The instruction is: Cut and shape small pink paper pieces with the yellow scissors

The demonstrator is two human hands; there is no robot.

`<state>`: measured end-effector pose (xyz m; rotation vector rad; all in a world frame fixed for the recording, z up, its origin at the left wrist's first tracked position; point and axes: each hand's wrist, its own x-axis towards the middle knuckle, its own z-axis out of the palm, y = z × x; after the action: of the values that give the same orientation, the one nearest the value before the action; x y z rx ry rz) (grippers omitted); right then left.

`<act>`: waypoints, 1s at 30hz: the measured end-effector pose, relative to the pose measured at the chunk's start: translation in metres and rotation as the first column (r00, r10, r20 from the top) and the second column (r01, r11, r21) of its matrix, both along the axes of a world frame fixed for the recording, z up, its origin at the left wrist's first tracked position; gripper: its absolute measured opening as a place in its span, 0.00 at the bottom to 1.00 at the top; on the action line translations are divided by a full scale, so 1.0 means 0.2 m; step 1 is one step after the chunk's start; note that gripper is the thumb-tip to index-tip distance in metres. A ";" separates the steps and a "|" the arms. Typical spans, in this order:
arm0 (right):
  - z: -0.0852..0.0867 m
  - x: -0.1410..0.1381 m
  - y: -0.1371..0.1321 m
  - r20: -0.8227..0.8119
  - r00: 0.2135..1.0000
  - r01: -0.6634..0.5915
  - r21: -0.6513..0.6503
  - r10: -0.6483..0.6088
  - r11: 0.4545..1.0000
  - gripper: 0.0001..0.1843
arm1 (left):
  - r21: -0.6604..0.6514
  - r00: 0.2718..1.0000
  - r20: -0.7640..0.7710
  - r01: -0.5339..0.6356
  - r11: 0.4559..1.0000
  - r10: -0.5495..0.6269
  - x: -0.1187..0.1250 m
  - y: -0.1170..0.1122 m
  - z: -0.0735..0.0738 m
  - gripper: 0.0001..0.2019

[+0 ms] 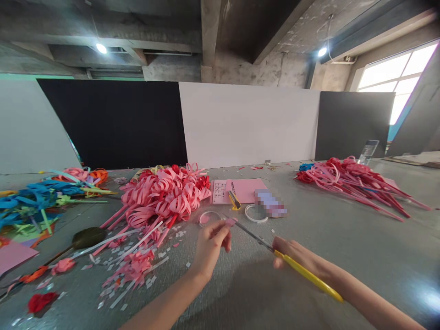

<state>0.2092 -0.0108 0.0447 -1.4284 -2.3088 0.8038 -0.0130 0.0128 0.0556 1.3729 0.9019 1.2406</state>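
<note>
My left hand [210, 245] is pinched on a small pink paper piece [230, 222] held above the grey table [343, 238]. My right hand [295, 257] grips yellow-handled scissors [275, 250], whose blades point up-left and meet the pink piece at their tip. Both hands hover in front of a heap of pink and red paper flowers [165, 195].
Pink scraps [137, 266] litter the table at the left. Two tape rolls [209, 217] [255, 213], a yellow utility knife [234, 200] and a pink sheet [240, 189] lie beyond the hands. Blue and green paper strips [30, 201] sit far left, another red-pink pile [347, 178] far right.
</note>
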 end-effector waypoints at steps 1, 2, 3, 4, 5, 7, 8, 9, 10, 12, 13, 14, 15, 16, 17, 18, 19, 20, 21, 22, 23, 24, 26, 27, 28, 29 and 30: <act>0.00 0.00 0.00 0.002 1.000 0.004 0.000 -0.004 1.000 0.19 | -0.006 1.000 0.000 0.006 1.000 -0.006 0.00 0.00 0.00 0.10; 0.00 0.00 0.00 0.005 1.000 0.006 0.002 -0.006 1.000 0.19 | -0.012 1.000 0.001 0.011 1.000 -0.011 0.00 0.00 -0.01 0.10; -0.01 0.01 0.01 0.007 1.000 0.006 0.004 -0.006 1.000 0.19 | -0.017 1.000 0.005 0.013 1.000 -0.013 0.00 0.01 -0.01 0.09; -0.01 0.01 0.01 0.009 1.000 0.007 0.003 -0.007 1.000 0.19 | -0.019 1.000 0.009 0.013 1.000 -0.012 0.00 0.01 -0.02 0.09; -0.02 0.02 0.01 0.011 1.000 0.009 0.004 -0.009 1.000 0.19 | -0.019 1.000 0.011 0.010 1.000 -0.009 0.00 0.01 -0.02 0.09; -0.03 0.02 0.01 0.011 1.000 0.014 0.004 -0.014 1.000 0.19 | -0.021 1.000 0.013 0.002 1.000 -0.002 0.00 0.01 -0.03 0.09; -0.03 0.03 0.02 0.009 1.000 0.015 0.006 -0.015 1.000 0.19 | -0.022 1.000 0.014 -0.002 1.000 0.002 -0.01 0.02 -0.03 0.09; -0.03 0.03 0.02 0.005 1.000 0.014 0.011 -0.014 1.000 0.19 | -0.020 1.000 0.014 -0.005 1.000 0.006 -0.01 0.02 -0.03 0.09; -0.03 0.03 0.02 0.001 1.000 0.009 0.016 -0.009 1.000 0.18 | -0.017 1.000 0.014 -0.007 1.000 0.007 -0.01 0.02 -0.03 0.09; -0.03 0.03 0.01 -0.003 1.000 0.000 0.018 0.000 1.000 0.18 | -0.007 1.000 0.016 -0.009 1.000 0.009 -0.01 0.02 -0.03 0.10; -0.02 0.03 0.01 -0.003 1.000 0.001 0.020 -0.001 1.000 0.18 | -0.002 1.000 0.016 -0.010 1.000 0.010 -0.01 0.02 -0.03 0.11; -0.02 0.02 0.01 0.001 1.000 0.003 0.021 -0.003 1.000 0.18 | 0.001 1.000 0.014 -0.011 1.000 0.011 -0.01 0.02 -0.03 0.11; -0.01 0.02 0.01 0.006 1.000 0.006 0.018 -0.006 1.000 0.18 | 0.003 1.000 0.013 -0.014 1.000 0.014 -0.01 0.02 -0.02 0.11; -0.01 0.02 0.01 0.010 1.000 0.009 0.011 -0.009 1.000 0.18 | 0.003 1.000 0.011 -0.015 1.000 0.015 -0.01 0.02 -0.02 0.11; 0.00 0.01 0.01 0.012 1.000 0.012 0.005 -0.012 1.000 0.18 | 0.002 1.000 0.010 -0.018 1.000 0.018 -0.01 0.02 -0.02 0.11; 0.01 0.01 0.00 0.014 1.000 0.011 0.000 -0.011 1.000 0.18 | 0.000 1.000 0.009 -0.020 1.000 0.020 -0.01 0.02 -0.02 0.11; 0.01 0.01 0.00 0.016 1.000 0.010 -0.002 -0.010 1.000 0.18 | -0.001 1.000 0.007 -0.024 1.000 0.024 -0.01 0.02 -0.01 0.11; 0.01 0.01 0.00 0.017 1.000 0.008 0.001 -0.008 1.000 0.18 | 0.000 1.000 0.005 -0.029 1.000 0.029 -0.01 0.02 -0.01 0.11; 0.01 0.01 0.00 0.019 1.000 0.004 0.010 -0.004 1.000 0.18 | 0.002 0.999 0.003 -0.033 0.999 0.033 -0.01 0.02 -0.01 0.11; 0.01 0.01 0.00 0.022 1.000 -0.002 0.023 0.002 1.000 0.17 | 0.005 0.999 0.001 -0.035 0.999 0.035 -0.01 0.02 -0.01 0.11; 0.01 0.01 0.00 0.025 1.000 -0.010 0.033 0.009 0.999 0.17 | 0.009 0.999 0.000 -0.035 0.999 0.035 -0.01 0.02 -0.01 0.11; 0.01 0.02 0.00 0.027 0.999 -0.017 0.039 0.016 0.999 0.17 | 0.012 0.999 0.002 -0.034 0.999 0.034 -0.01 0.02 -0.01 0.12; 0.00 0.02 0.00 0.034 0.999 -0.027 0.040 0.026 0.999 0.17 | 0.013 0.999 0.011 -0.033 0.999 0.033 -0.01 0.02 -0.01 0.12; 0.00 0.02 0.00 0.038 0.999 -0.028 0.041 0.027 0.999 0.17 | 0.012 0.999 0.017 -0.034 0.999 0.034 -0.01 0.02 -0.01 0.11; 0.00 0.03 0.00 0.041 0.999 -0.030 0.042 0.028 0.999 0.17 | 0.009 0.999 0.024 -0.035 0.999 0.034 -0.01 0.02 -0.01 0.11; -0.01 0.03 0.01 0.047 0.999 -0.029 0.046 0.027 0.999 0.17 | 0.005 0.999 0.032 -0.034 0.999 0.034 -0.01 0.02 -0.01 0.11; -0.01 0.03 0.01 0.051 0.998 -0.027 0.048 0.025 0.998 0.17 | 0.002 0.999 0.039 -0.034 0.999 0.034 -0.01 0.02 -0.02 0.10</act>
<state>0.2154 -0.0090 0.0423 -1.4166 -2.3721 0.7215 -0.0157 0.0166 0.0526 1.3361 0.9005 1.2908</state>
